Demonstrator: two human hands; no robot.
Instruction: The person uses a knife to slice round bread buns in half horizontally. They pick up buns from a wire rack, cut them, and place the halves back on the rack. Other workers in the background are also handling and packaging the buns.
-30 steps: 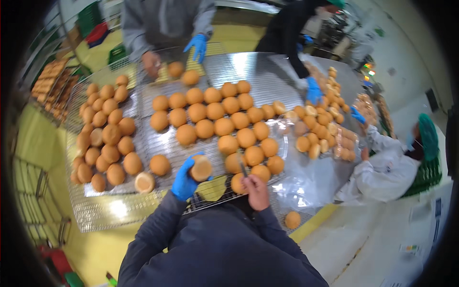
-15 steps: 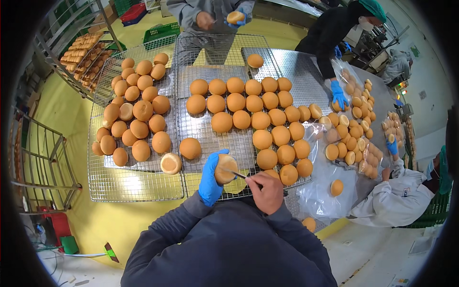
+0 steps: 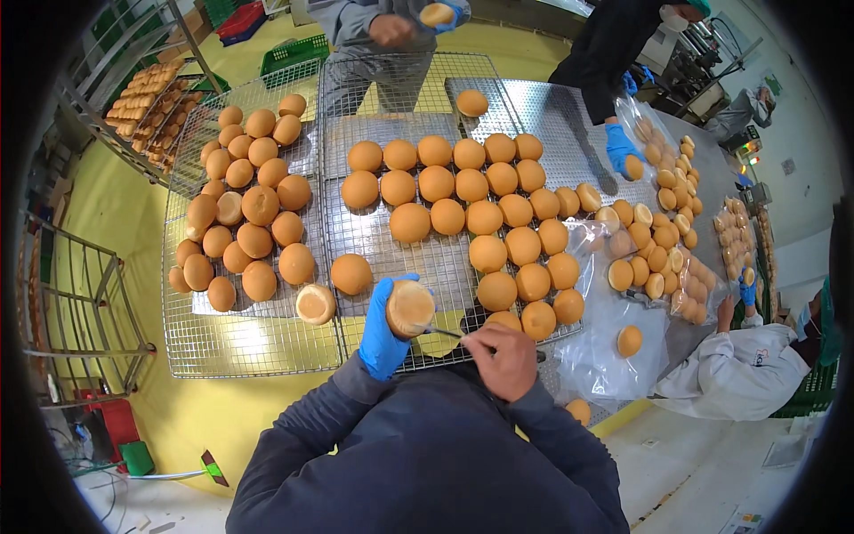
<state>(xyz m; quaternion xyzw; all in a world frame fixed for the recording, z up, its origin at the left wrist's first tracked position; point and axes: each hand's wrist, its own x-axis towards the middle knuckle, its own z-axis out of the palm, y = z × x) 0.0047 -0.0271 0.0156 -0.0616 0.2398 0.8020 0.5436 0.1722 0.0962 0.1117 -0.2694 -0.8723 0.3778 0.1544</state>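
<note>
Yellow floor [image 3: 116,205] all around, going pale grey at the bottom right. A shiny metal counter [image 3: 551,107] sits mid-room, a wire rack trolley [image 3: 76,307] stands on the left, and green crates [image 3: 298,49] sit up top.

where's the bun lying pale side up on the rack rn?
Head view: the upturned bun lies on the wire rack, near its front edge, just left of the gloved left hand and between two browned buns.

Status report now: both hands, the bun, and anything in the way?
Left hand gloved, gripping bun. Right hand bare, thin tool at the bun. Wire rack below, loose buns close around.
</note>
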